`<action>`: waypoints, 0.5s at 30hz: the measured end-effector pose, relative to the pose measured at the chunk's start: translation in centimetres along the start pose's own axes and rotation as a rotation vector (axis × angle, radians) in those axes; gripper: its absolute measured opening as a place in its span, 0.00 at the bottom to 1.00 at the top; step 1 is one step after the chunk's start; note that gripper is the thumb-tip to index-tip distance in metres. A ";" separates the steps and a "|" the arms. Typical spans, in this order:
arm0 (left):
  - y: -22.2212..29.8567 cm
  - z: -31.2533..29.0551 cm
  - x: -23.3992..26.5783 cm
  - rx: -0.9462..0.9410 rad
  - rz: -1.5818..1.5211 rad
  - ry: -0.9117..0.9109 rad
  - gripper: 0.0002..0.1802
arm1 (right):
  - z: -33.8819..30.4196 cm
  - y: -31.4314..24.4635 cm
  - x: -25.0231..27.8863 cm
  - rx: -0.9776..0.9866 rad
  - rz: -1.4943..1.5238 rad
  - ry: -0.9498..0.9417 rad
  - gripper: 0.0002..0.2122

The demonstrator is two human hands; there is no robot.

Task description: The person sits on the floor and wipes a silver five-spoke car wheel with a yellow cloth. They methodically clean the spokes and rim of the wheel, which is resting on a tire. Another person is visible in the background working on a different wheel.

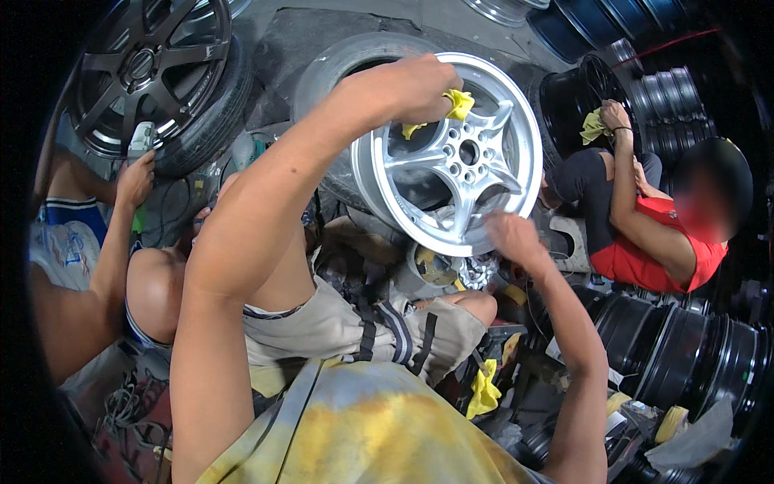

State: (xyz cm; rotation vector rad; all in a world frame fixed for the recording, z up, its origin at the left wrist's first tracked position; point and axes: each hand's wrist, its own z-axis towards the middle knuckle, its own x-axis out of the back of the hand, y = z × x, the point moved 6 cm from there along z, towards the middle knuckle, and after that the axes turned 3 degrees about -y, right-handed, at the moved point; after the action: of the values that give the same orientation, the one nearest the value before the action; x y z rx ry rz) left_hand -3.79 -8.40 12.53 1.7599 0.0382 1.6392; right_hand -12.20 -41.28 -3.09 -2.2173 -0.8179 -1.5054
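A silver alloy wheel rim (390, 161) stands tilted in front of me, its spokes and bolt holes facing my way. My left hand (423, 87) reaches over its upper left part, closed on a yellow cloth (459, 105) that pokes out past the fingers. Another bit of yellow shows lower down, by the rim's inner wall. My right hand (516, 240) is at the rim's lower right edge. Its fingers are blurred, so whether they grip or only touch the edge is unclear. Behind the rim lies a tyre (318, 81).
At left, a person's hand (135, 179) holds a white tool by a dark wheel (161, 73). A person in red (645, 242) sits at right, wiping a black rim (564, 101) with a yellow cloth. Black rims (685, 347) stack at lower right. A bucket (411, 274) stands below my rim.
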 end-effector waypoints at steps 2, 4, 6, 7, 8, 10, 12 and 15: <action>-0.4 -0.2 -0.2 0.033 -0.023 0.006 0.21 | 0.0 -3.2 2.9 0.232 0.285 0.142 0.11; -0.1 -0.4 -0.1 0.036 -0.020 0.007 0.21 | -0.6 -2.7 3.9 0.229 0.300 0.103 0.12; 0.2 -0.3 -0.2 0.008 -0.011 -0.002 0.20 | -0.6 1.2 4.3 -0.017 0.105 0.099 0.13; 0.3 -0.2 -0.2 0.000 -0.006 -0.002 0.20 | -0.5 1.2 4.0 -0.083 0.028 0.021 0.12; 0.4 -0.1 -0.1 -0.003 -0.012 -0.004 0.20 | -0.3 0.9 3.5 -0.149 -0.050 -0.057 0.12; 0.6 0.2 -0.3 -0.002 -0.032 -0.014 0.20 | -1.2 -3.5 2.2 0.198 0.371 0.125 0.12; 0.8 0.4 0.1 0.014 -0.004 -0.017 0.19 | -0.6 -4.7 3.3 0.210 0.343 0.161 0.12; 1.2 0.2 -0.5 -0.005 -0.024 -0.031 0.18 | -0.8 0.5 2.9 0.012 0.077 0.170 0.10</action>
State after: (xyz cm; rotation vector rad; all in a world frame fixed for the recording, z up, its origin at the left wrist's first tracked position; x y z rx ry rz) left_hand -4.24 -9.57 12.73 1.7742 0.0406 1.5939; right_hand -11.64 -41.31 -0.06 -2.0541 -0.6786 -1.6204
